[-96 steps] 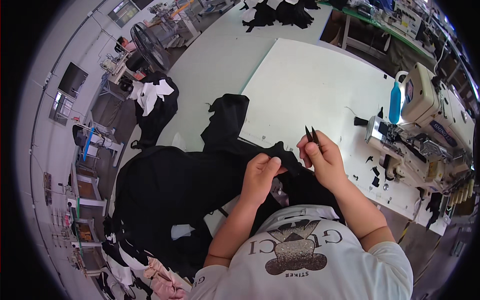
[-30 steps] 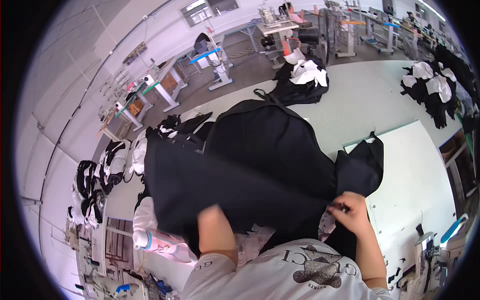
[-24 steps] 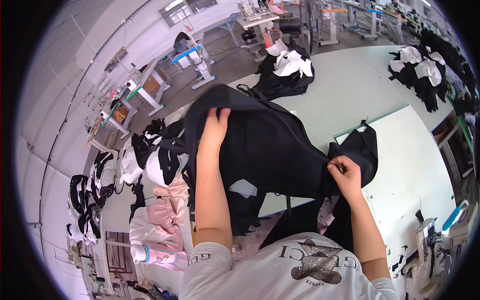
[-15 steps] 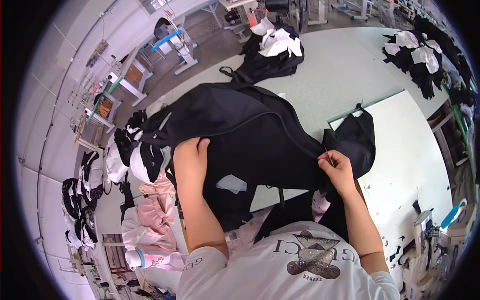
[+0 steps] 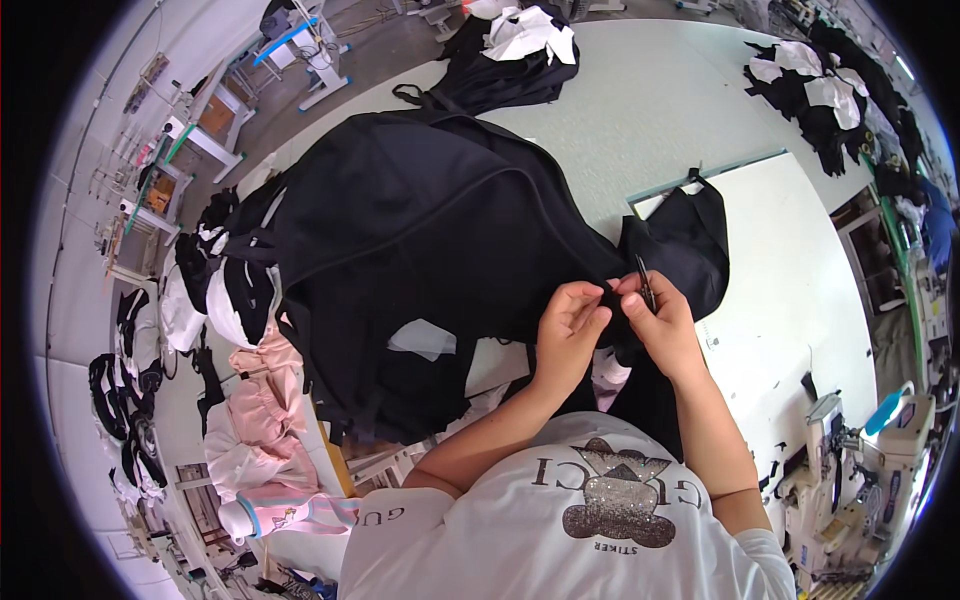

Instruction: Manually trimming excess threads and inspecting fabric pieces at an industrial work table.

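Note:
A large black garment (image 5: 430,220) lies spread over the table in front of me, with a long seam curving across it. My left hand (image 5: 568,335) is closed in a pinch on the garment's right edge. Close beside it, my right hand (image 5: 664,322) has its thumb and fingertips at the same edge. Small dark thread snips (image 5: 644,282) are held in that right hand, their pointed tip upward. The bit of cloth between my fingertips is mostly hidden. Just beyond the right hand rests a smaller black piece with a strap (image 5: 680,240).
A black bundle topped with white scraps (image 5: 530,40) sits at the table's far side; another dark and white heap (image 5: 820,100) lies far right. Pink fabric (image 5: 265,400) and a pink-and-white bottle (image 5: 290,512) are at left. A sewing machine (image 5: 850,470) stands at near right.
My left hand has left the garment's left part and come across to the right, beside my right hand. The view has shifted, and the snips now point up more clearly.

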Demonstrator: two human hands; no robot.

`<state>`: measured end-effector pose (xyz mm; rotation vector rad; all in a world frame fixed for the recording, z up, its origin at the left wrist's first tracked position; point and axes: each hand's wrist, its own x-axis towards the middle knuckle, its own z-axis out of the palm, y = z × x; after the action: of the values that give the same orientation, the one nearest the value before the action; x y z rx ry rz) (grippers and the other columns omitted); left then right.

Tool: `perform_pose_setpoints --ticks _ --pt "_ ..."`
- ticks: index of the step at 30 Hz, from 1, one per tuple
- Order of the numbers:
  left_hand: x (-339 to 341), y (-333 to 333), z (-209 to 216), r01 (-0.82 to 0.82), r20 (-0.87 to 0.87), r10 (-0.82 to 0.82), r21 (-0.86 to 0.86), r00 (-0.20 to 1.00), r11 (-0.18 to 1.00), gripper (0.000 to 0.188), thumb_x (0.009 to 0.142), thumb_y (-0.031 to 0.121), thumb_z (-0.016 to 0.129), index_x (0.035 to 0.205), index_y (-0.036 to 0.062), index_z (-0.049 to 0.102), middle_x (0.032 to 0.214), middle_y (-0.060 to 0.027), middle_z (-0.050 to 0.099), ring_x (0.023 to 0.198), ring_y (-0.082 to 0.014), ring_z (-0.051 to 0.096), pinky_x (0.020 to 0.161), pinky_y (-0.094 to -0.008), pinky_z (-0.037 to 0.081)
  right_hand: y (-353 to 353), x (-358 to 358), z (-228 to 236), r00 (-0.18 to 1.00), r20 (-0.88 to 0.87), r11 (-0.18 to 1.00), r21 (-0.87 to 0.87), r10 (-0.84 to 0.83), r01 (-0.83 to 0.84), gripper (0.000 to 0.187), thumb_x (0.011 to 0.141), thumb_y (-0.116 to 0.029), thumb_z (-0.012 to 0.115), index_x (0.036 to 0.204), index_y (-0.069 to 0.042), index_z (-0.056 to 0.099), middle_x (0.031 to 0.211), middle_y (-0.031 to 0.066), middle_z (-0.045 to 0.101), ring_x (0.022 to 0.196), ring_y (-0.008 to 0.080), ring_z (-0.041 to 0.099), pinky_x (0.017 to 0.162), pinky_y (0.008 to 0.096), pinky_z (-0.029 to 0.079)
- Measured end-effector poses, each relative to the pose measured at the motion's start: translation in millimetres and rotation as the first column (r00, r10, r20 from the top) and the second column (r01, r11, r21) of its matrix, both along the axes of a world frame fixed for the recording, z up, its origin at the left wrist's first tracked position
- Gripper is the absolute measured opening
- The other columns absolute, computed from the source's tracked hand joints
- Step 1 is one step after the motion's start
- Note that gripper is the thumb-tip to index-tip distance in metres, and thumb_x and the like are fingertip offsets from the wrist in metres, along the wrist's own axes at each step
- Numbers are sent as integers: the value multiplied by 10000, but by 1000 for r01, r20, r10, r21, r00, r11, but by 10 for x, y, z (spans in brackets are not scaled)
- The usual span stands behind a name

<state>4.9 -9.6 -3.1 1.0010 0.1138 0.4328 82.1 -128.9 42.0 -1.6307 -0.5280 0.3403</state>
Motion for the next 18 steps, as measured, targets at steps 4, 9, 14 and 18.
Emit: perform_pose_setpoints --ticks 4,9,14,18 --pt "-18 30 11 -56 -3 56 12 998 998 301 861 -74 561 1132 28 477 1169 -121 575 940 -141 613 847 -236 468 -156 102 262 999 18 980 -194 44 -39 316 945 -290 551 969 12 640 705 -23 515 635 66 468 591 201 380" --pt "-57 90 152 5 -61 5 174 998 985 459 823 -116 555 1243 22 428 1319 -157 476 899 -127 623 794 -216 485 -153 323 416 955 -193 892 -353 224 -280 182 863 -167 636 885 14 639 656 -17 556 562 56 508 479 209 371" --pt "-74 103 185 67 -59 -55 223 997 972 519 809 -126 565 1281 22 406 1404 -132 423 893 -121 636 728 -194 488 16 395 481 881 -316 831 -328 352 -450 113 846 -88 634 880 -14 555 694 6 581 570 59 521 505 188 371" --pt "-97 77 193 77 -50 -67 223 996 972 598 801 -147 564 1344 20 378 1406 -130 397 906 -136 635 720 -205 497 46 352 464 865 -308 828 -288 397 -482 126 846 -105 643 881 -15 561 667 -3 574 540 49 497 475 186 343"
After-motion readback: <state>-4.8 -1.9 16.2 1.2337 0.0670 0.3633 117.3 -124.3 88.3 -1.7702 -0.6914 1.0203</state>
